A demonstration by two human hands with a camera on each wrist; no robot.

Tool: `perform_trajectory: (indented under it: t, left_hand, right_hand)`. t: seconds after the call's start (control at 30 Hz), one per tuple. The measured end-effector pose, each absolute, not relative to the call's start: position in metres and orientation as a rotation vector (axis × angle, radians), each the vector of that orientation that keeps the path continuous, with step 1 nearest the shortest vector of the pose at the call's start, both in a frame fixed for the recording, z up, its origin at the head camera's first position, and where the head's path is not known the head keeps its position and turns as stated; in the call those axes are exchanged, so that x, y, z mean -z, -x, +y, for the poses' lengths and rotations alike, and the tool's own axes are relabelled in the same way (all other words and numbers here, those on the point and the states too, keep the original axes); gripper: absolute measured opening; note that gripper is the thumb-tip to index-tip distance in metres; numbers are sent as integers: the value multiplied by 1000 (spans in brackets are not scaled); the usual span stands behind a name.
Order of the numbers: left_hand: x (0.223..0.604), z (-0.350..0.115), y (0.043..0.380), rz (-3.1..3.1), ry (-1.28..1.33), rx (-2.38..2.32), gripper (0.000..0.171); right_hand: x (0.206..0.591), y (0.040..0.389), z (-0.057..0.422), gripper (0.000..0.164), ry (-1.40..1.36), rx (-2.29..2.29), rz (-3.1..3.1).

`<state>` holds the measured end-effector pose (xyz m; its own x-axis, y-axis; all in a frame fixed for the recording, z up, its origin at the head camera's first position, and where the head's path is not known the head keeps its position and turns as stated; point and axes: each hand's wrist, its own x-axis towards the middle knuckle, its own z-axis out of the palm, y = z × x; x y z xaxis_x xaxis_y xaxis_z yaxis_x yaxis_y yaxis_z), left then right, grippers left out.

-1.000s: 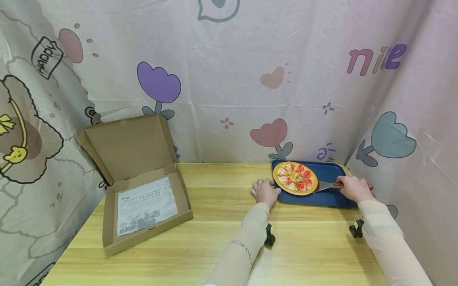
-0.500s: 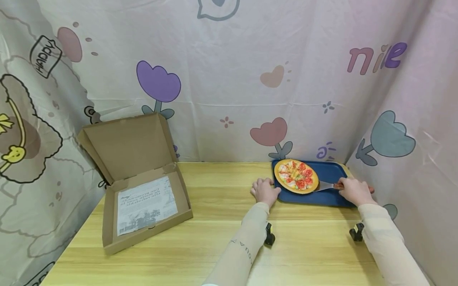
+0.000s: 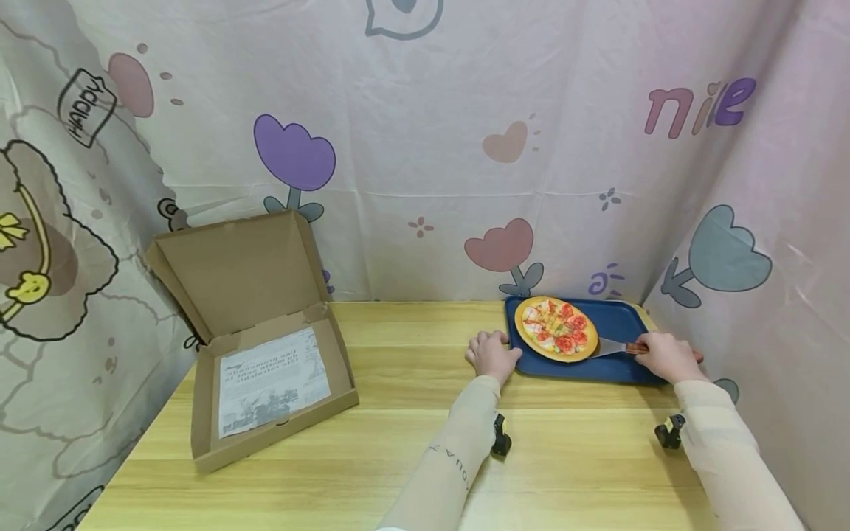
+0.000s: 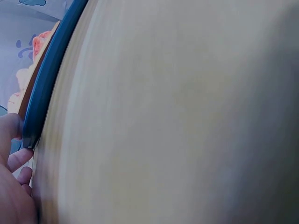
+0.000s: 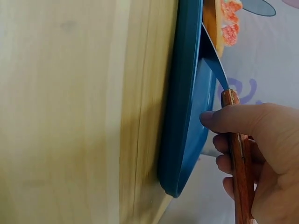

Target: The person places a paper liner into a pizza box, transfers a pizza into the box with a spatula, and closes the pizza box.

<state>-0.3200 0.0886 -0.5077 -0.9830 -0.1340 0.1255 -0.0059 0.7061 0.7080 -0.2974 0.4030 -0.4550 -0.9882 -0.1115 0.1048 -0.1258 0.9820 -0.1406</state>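
A round pizza (image 3: 555, 330) with tomato slices lies on the left part of a blue tray (image 3: 617, 317). My right hand (image 3: 667, 357) grips the reddish wooden handle of a metal spatula (image 3: 607, 347). In the right wrist view its blade (image 5: 216, 67) slants down to the pizza's lower edge, its front end hidden beneath, while the thumb lies along the handle (image 5: 241, 172). At the tray's left corner, my left hand (image 3: 493, 357) pinches the rim. The left wrist view has the thumb over the rim and the other fingers (image 4: 21, 158) at the outer side.
A cardboard box (image 3: 319, 413) stands on the left of the wooden table (image 3: 398, 457), lid raised, with a printed paper sheet (image 3: 272, 383) inside. A patterned curtain (image 3: 412, 147) hangs right behind the tray and along both sides.
My right hand and the spatula have shifted a little to the right, and the pizza has slid slightly right on the tray. The left hand, tray and box have stayed put.
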Motion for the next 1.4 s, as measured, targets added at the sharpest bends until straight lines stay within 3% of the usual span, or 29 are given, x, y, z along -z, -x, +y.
perform_trajectory:
  t: [1.4]
  left_hand:
    - [489, 72, 319, -2890, -107, 1294, 27]
  right_hand:
    - [404, 293, 401, 14, -279, -156, -3015]
